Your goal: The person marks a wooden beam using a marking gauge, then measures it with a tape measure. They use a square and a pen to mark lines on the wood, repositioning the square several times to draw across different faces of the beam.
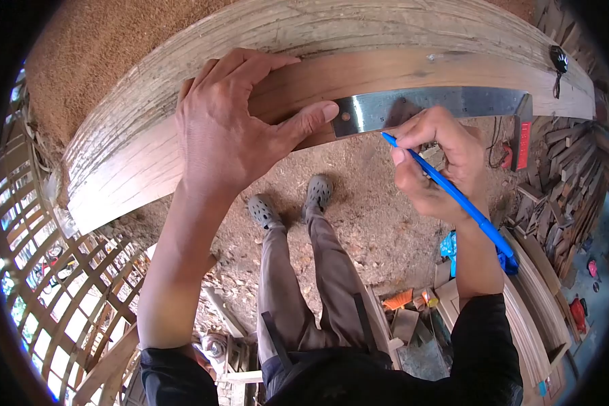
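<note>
My left hand (223, 115) lies spread over a smooth wooden board (135, 169), its fingers toward the far edge. The thumb tip touches the left end of a steel try square's blade (419, 106), which lies along the board. The square's stock (523, 139), with a red label, hangs past the near edge at the right. In my right hand (446, 159) is a blue pen (446, 186), pinched between thumb and fingers. Its tip is at the blade's lower edge, close to the board's near edge. The curled fingers partly hide the pen's middle.
Weathered wood (203, 54) lies beyond the board, with a small black object (558, 59) at right. Sawdust (81, 95) covers the far left. Wood offcuts (575, 162) are piled at right. A lattice (47, 271) stands at left. My shoes (264, 211) rest on the dirt floor.
</note>
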